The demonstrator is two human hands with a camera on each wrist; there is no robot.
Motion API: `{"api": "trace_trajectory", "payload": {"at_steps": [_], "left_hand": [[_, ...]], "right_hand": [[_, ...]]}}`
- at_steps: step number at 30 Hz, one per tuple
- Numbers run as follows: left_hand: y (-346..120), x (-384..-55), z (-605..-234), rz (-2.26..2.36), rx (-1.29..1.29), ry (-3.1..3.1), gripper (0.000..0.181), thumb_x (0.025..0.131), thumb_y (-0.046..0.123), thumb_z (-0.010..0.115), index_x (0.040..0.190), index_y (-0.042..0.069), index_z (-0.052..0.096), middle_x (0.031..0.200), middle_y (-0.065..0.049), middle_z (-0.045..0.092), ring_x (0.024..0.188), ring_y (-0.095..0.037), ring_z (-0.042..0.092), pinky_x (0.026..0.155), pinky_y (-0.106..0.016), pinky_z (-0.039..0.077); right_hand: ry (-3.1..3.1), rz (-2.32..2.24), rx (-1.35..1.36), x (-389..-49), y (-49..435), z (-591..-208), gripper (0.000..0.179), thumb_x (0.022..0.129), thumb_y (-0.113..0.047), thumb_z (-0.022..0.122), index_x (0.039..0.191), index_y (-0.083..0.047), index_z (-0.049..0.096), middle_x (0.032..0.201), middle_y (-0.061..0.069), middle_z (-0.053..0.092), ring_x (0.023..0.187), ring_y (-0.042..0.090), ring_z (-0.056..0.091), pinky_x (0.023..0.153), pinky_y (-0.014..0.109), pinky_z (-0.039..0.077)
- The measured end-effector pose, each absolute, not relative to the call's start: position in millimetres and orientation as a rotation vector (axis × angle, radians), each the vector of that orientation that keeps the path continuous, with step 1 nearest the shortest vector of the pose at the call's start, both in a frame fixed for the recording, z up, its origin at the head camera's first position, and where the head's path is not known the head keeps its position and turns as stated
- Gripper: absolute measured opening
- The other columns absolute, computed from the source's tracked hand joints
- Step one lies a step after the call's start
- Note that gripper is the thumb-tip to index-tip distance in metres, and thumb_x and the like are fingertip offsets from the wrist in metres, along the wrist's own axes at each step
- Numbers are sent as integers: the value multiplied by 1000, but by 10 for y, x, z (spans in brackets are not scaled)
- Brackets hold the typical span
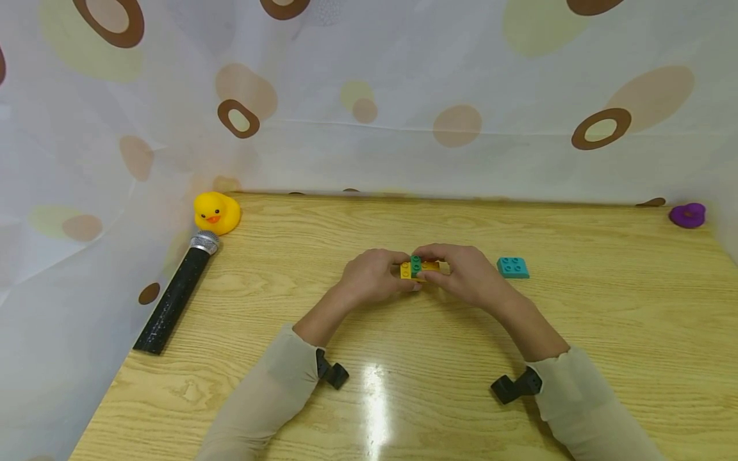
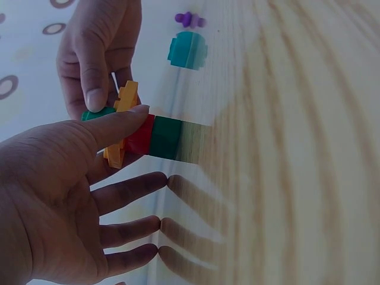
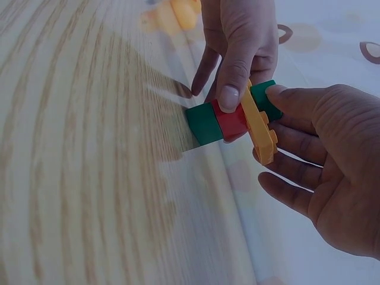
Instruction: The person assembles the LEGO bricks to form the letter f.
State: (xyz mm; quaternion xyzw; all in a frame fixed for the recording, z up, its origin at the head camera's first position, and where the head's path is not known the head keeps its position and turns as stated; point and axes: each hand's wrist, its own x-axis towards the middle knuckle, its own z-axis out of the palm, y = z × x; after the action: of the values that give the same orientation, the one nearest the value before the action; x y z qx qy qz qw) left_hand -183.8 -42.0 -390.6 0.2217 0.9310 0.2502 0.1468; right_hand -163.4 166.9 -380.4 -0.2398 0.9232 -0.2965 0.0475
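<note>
A small tower of toy building bricks stands on the table between both hands. Its bottom is a green brick (image 3: 203, 123), with a red brick (image 3: 233, 122) above that. Across them lies a long yellow brick (image 1: 406, 271), topped by a smaller green brick (image 1: 416, 266). My left hand (image 1: 375, 275) grips the tower around the red brick with thumb and index finger, its other fingers spread and touching the tabletop. With thumb and fingers, my right hand (image 1: 469, 274) pinches the upper green brick.
To the right of the hands lies a teal brick (image 1: 512, 267). A purple toy duck (image 1: 688, 215) sits at the far right corner. At left are a yellow rubber duck (image 1: 216, 213) and a black microphone (image 1: 175, 301). A spotted curtain (image 1: 369, 160) borders the wooden table (image 1: 438, 397).
</note>
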Motion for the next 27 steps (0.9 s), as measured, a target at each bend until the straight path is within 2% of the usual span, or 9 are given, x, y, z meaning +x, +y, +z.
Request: {"api": "trace_trajectory", "payload": {"at_steps": [14,27], "left_hand": [[-423,-1831,-3894,701,635,2679,43,92,45,74,130,25,68,83,7,61,71,-11,49,57,-26,34],[-421,-1834,-3897,711,635,2684,40,92,45,73,127,26,68,88,7,64,73,-12,50,58,-26,35]], "right_hand": [[2837,-891,-751,-1631,1659,-3809,39,97,-22,70,134,-9,65,129,10,70,117,30,66,93,50,54],[2840,-892,-757,-1629,1661,-3807,40,97,-22,70,134,-9,65,130,10,69,119,30,66,94,50,54]]}}
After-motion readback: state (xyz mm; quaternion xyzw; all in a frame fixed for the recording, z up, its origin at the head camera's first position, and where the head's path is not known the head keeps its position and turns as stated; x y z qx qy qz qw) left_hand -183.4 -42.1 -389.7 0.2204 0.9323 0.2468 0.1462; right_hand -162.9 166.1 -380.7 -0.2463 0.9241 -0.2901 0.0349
